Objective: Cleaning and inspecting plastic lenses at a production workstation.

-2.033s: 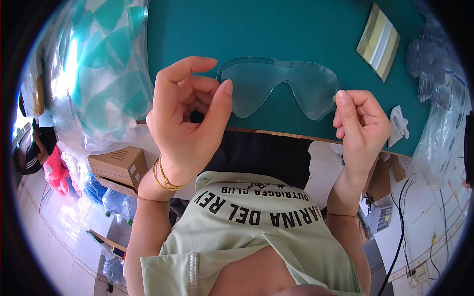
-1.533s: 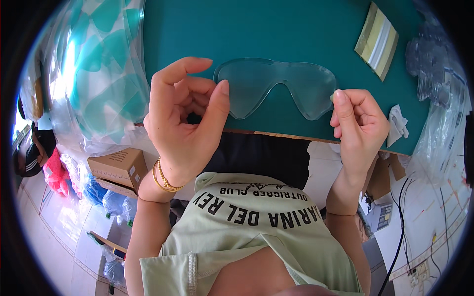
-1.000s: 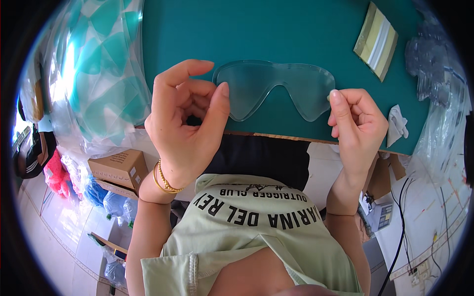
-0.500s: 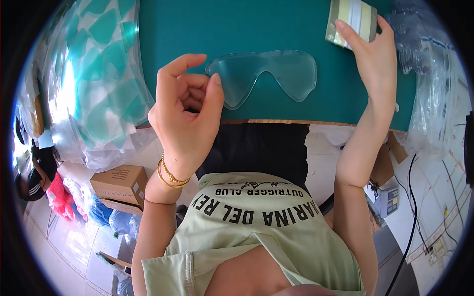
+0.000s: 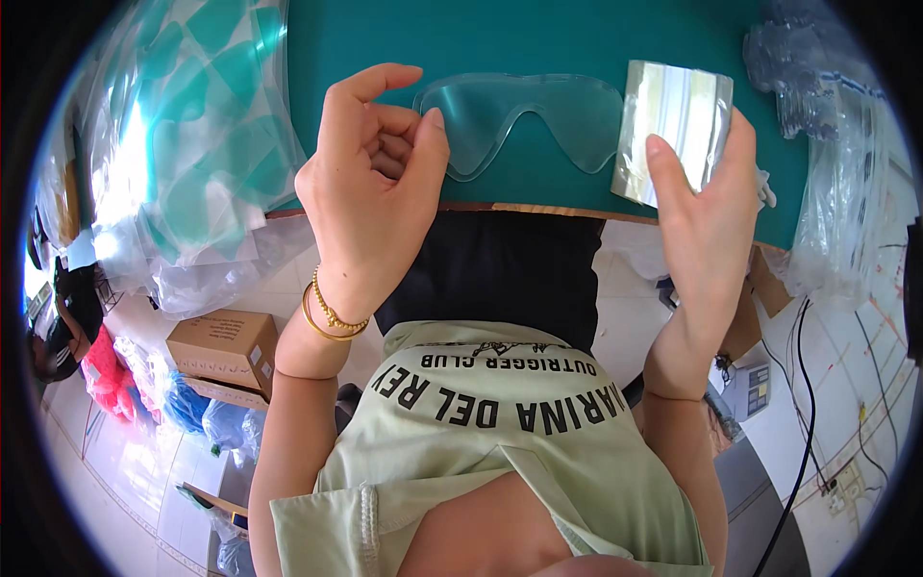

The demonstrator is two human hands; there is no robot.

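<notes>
Clearly, the right hand point(image 5: 710, 207) holds glossy, squarish packaging point(image 5: 673, 111).

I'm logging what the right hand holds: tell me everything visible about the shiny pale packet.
The shiny pale packet is roughly rectangular, with lighter bands running far edge to near; glare suggests plastic film. Slightly slanted in view, it is gripped by the right hand, thumb on its face, finger at its right edge. It shows over the green table, right of the clear lens; contact with either can't be told.

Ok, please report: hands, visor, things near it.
Left hand at left end of transparent visor, grip unclear. Right hand gripping shiny packet, close beside visor's right end.
</notes>
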